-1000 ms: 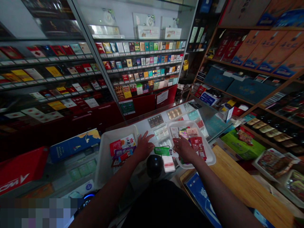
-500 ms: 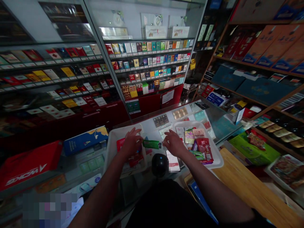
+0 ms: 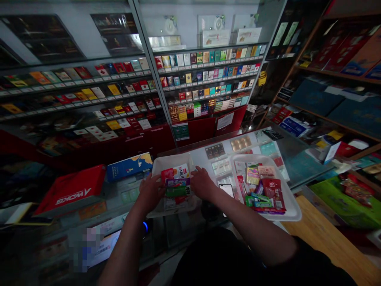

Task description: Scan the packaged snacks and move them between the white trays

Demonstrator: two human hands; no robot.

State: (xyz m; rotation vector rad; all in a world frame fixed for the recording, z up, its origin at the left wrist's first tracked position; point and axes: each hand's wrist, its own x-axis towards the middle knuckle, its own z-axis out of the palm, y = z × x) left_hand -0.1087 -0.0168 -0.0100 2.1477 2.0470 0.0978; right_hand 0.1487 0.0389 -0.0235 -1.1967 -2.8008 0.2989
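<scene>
My left hand [image 3: 150, 194] and my right hand [image 3: 202, 184] press on opposite sides of a pile of snack packets [image 3: 175, 186] in a white plastic tray [image 3: 168, 162]. A green packet [image 3: 175, 192] lies across the pile, below a red packet [image 3: 167, 174] and a white one [image 3: 181, 171]. To the right stands a second white tray [image 3: 293, 210], heaped with red and green packets, out of reach of my fingertips. A smartphone [image 3: 226, 190] lies beneath my right forearm's edge, partly hidden.
A glass display counter [image 3: 297, 167] holds both trays. Behind it rise lit glass shelves of cigarette packs [image 3: 205, 75]. A red box [image 3: 71, 190] and a blue box [image 3: 127, 167] stand to the left. A wooden counter [image 3: 321, 234] and a green box [image 3: 342, 198] lie to the right.
The green packet has gone from between my hands onto the pile in the left tray. Both hands have closed on the pile, and the view has shifted.
</scene>
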